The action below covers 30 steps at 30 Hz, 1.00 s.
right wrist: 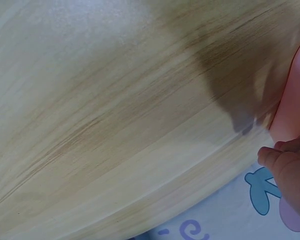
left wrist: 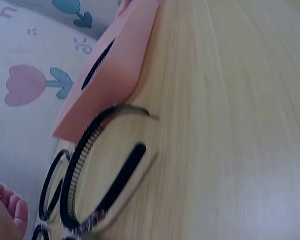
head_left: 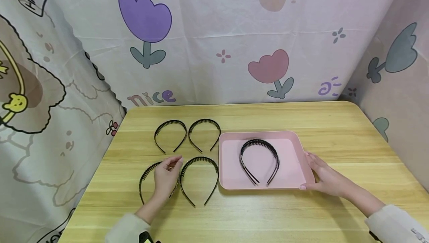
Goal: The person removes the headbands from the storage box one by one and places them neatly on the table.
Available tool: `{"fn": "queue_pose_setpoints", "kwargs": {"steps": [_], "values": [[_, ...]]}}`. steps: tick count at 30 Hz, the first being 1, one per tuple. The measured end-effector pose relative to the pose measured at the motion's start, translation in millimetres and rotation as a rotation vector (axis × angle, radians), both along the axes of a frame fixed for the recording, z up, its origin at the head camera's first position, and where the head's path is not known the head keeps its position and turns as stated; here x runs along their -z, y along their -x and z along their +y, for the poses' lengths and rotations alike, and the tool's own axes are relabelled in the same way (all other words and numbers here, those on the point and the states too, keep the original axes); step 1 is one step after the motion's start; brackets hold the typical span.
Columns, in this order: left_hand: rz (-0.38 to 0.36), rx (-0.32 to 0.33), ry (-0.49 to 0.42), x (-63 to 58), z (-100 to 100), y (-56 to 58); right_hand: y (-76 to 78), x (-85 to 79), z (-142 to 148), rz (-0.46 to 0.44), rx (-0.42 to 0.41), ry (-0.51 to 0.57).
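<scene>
My left hand [head_left: 165,178] hovers over the front-left black toothed headband [head_left: 143,178], hiding part of it. Its thumb and fingers are loosely bent, with nothing visible between them. Just to the right lies another headband [head_left: 200,159], whose open ends point toward me; it looms large in the left wrist view. My right hand [head_left: 323,176] holds the right side of a pink tray [head_left: 231,163], thumb at the near corner and fingers along the rim. Inside the tray, headbands [head_left: 258,141] lie nested, their ends slightly apart.
Farther back on the wooden table [head_left: 328,124] are a back-left headband [head_left: 170,122] and a back-right headband [head_left: 204,120], the latter close to the tray's left edge. A printed cloth [head_left: 207,19] hangs behind the table and along both sides.
</scene>
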<state>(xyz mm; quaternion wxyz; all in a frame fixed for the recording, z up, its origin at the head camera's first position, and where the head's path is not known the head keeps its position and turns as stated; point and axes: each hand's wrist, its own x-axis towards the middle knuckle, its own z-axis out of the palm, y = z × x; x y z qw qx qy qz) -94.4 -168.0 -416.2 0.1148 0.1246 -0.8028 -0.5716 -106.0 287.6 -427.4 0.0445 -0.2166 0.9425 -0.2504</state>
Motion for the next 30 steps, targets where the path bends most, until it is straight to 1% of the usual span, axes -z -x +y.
{"fn": "queue_pose_setpoints", "kwargs": {"steps": [5, 8, 12, 17, 22, 27, 30], "values": [[0.003, 0.031, -0.084, -1.6, 15.8, 3.7, 0.9, 0.3, 1.1, -0.011, 0.002, 0.004], [-0.003, 0.047, -0.118, -2.0, 25.5, 7.4, 0.8, 1.1, 1.8, 0.004, -0.005, 0.005], [0.003, 0.073, -0.135, -1.1, 38.1, 12.0, 0.1, 1.1, 2.1, 0.019, -0.012, -0.006], [0.009, 0.096, -0.126, 1.5, 51.7, 16.2, -0.3, -0.4, 1.2, 0.006, -0.009, -0.007], [0.009, 0.112, -0.136, 1.6, 66.2, 21.1, 0.3, 0.3, 0.9, 0.002, -0.010, -0.007], [0.017, 0.131, -0.196, 1.4, 84.8, 26.1, 0.2, 1.5, 1.7, 0.029, -0.011, -0.020], [0.021, 0.137, -0.237, 4.9, 96.3, 28.0, 0.5, 2.2, 1.6, 0.061, -0.016, -0.028]]}}
